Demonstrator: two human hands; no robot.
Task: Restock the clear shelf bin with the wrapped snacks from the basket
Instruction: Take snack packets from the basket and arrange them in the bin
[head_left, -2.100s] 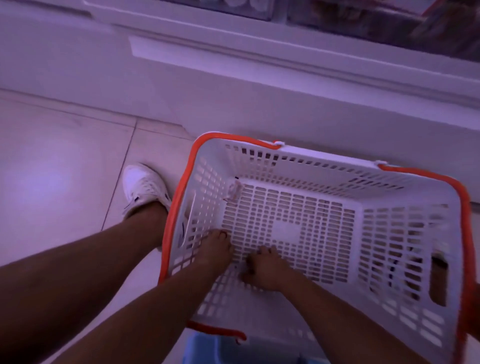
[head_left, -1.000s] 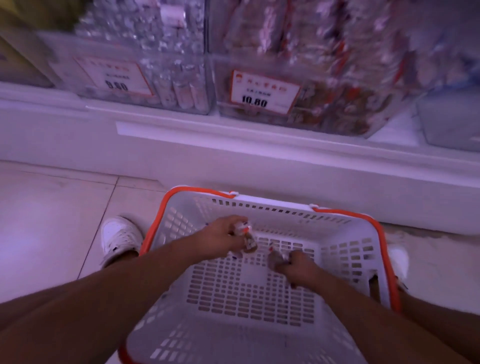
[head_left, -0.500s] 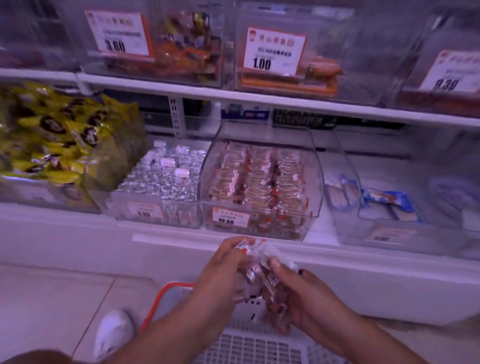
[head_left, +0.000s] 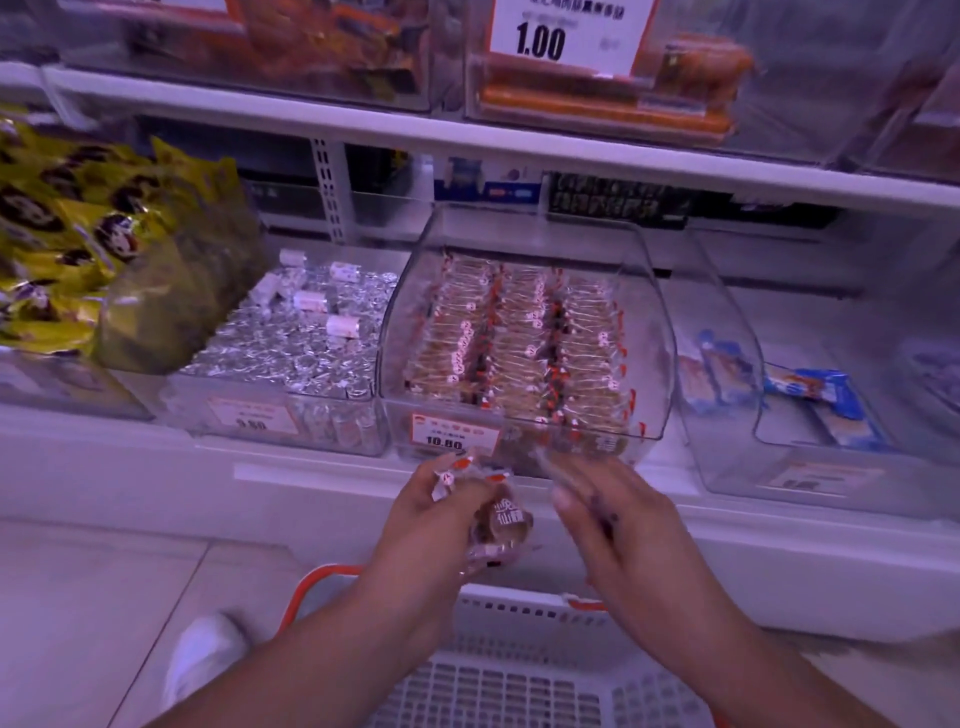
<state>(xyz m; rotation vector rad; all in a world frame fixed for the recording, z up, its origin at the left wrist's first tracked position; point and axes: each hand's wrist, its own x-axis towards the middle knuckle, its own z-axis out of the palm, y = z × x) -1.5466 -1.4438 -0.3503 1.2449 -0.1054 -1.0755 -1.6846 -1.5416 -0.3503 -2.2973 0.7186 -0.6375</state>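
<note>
Below the clear shelf bin, both hands now sit apart: half a second ago they cupped one bundle together, now the left hand holds the wrapped snacks, fingers curled round them, and the right hand has pulled off to the right. Right-hand fingers look partly extended, something thin and clear possibly pinched; motion blur, cannot tell. View has risen from the basket to the shelf. Likely meaning: snacks out of the basket, placing into the bin comes next, not yet done. Bin already nearly full of matching rows. Basket cut off at the bottom edge, so leftover stock unknown. Price tag partly hidden by the left hand. Snack count in hand unclear.
</note>
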